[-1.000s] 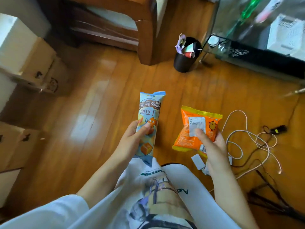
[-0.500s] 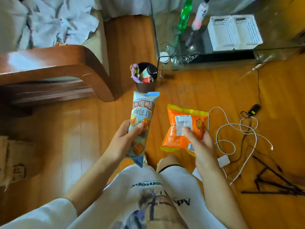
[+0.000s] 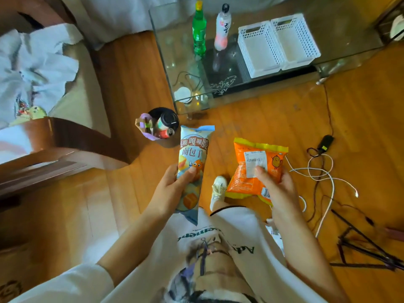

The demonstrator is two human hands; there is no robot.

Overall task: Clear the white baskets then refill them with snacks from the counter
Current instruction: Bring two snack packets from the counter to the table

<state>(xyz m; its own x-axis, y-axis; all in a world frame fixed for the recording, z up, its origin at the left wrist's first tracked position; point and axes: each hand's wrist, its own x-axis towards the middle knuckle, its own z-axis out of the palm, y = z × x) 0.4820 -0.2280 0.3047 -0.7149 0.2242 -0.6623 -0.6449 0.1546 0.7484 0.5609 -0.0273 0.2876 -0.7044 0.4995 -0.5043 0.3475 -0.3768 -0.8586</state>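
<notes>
Changed: the white baskets (image 3: 278,45) on the glass table (image 3: 341,29) have come into view, both looking empty.
Left hand (image 3: 172,189): fingers wrapped round a blue packet (image 3: 193,162).
Right hand (image 3: 277,186): grips an orange packet (image 3: 251,169).
Meaning: refilling is likely next.

A lived-in home, most likely a sitting room; warm orange wooden floor (image 3: 273,114); a wooden-framed sofa (image 3: 72,136) with crumpled clothes (image 3: 37,68) heaped on its cushion; a low glass coffee table (image 3: 341,29) bearing two drink bottles (image 3: 199,29) and two white baskets (image 3: 277,44); a small black bin (image 3: 161,127) stuffed with rubbish; charger cables (image 3: 323,171) sprawled loose across the boards.
</notes>
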